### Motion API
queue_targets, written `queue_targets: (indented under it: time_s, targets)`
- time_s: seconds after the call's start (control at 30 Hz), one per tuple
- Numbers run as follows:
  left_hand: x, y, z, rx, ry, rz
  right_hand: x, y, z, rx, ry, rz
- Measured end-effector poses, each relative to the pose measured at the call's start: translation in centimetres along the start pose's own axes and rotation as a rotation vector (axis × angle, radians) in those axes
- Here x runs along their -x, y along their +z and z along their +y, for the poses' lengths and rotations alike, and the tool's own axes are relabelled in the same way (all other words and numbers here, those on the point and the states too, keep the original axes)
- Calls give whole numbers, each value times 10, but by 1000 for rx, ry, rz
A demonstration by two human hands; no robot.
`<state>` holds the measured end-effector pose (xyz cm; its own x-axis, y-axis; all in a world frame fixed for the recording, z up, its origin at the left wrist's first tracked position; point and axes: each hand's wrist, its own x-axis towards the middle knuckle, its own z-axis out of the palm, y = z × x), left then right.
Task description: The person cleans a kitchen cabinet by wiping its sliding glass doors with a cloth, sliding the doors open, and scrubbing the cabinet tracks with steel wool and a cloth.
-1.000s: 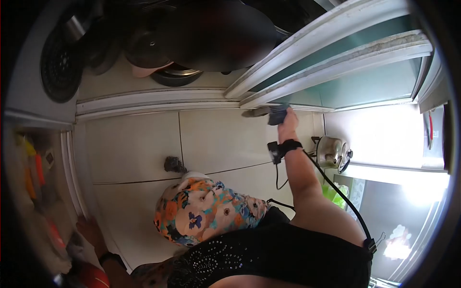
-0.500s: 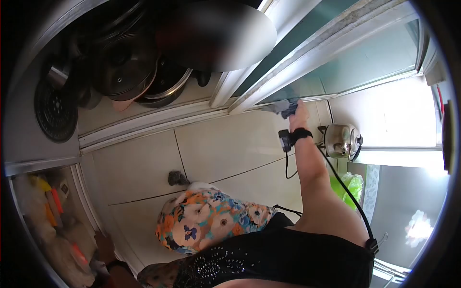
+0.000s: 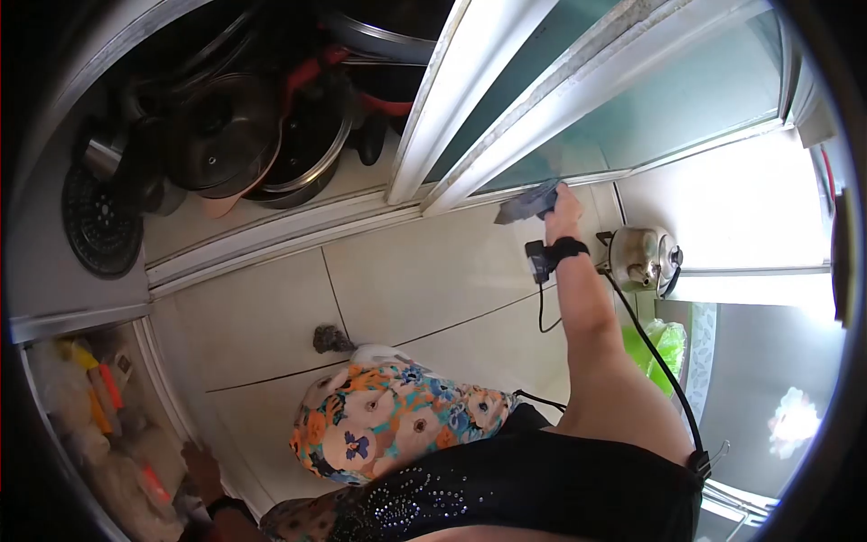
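Note:
At the foot of the teal door panel (image 3: 578,158), my right hand (image 3: 564,215) is closed on a grey cloth (image 3: 526,204). The cloth lies against the tiled floor and the bottom rail, spreading to the left of my fingers. A black strap with a small device (image 3: 540,262) is round that wrist, and a cable runs along the arm. Low on the left, my left hand (image 3: 200,468) rests in shadow at the white edge (image 3: 172,397) of a cabinet opening. Its fingers look laid out along that edge, though dimly.
Stacked pots (image 3: 226,135) and a red-handled pan (image 3: 312,72) fill the open cabinet at upper left. A metal kettle (image 3: 639,258) stands right of my forearm. A dark scourer-like clump (image 3: 332,340) lies on the floor tiles (image 3: 415,280) near my floral-covered knee (image 3: 379,415).
The grey cloth was smeared by motion and now shows sharply. A blurred pale oval shape over the pots has gone, uncovering the red-handled pan. My left hand has barely shifted.

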<state>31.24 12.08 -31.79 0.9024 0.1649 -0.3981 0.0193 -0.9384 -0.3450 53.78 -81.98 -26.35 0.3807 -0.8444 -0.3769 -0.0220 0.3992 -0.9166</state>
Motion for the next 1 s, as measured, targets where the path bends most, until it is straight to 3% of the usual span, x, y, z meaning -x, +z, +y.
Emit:
queue_targets:
  time_s: [0.07,0.13,0.23,0.27,0.33,0.37,0.4,0.43,0.47,0.5,0.53,0.63,0.7,0.73,0.8,0.87,0.93,0.97,1.0]
  targets:
    - [-10,5,-1,-8,-23,-69,-21,-14,51,5,-111,-239]
    - [-17,7,-8,-36,-39,-135,24,15,103,-37,-66,-239]
    - [-4,25,-23,44,-72,-145,41,14,45,231,-153,-264]
    - [-3,42,-33,-8,-12,-60,33,3,28,354,-231,-281]
    - [-14,65,-45,-59,50,28,-36,-20,20,51,-76,-175]
    - [-13,70,-46,-206,168,149,-34,-16,13,55,-77,-175]
    - [-12,76,-46,-365,266,291,-25,-10,0,57,-57,-38]
    - [-10,52,-33,-139,138,112,-16,-6,-7,58,-39,98]
    - [-7,13,-10,95,-34,-38,-9,-4,2,60,-40,96]
    - [-5,-42,21,276,-223,-144,4,1,21,49,-95,-39]
    - [-4,-49,26,284,-222,-131,19,6,39,40,-147,-171]
    - [1,-46,20,303,-222,-100,71,32,63,-74,24,-221]
    - [6,3,-7,109,23,162,54,20,58,26,-13,-274]
    - [15,0,-4,115,3,155,41,12,50,127,-58,-328]
    - [24,-32,16,154,105,369,29,1,25,150,-97,-292]
    - [11,-32,29,244,-70,253,24,12,19,168,62,-164]
    - [6,-71,58,359,-288,117,25,6,60,260,86,-404]
    - [8,-63,62,307,-250,238,50,13,75,473,150,-614]
    - [10,-53,65,250,-207,355,95,26,95,539,263,-608]
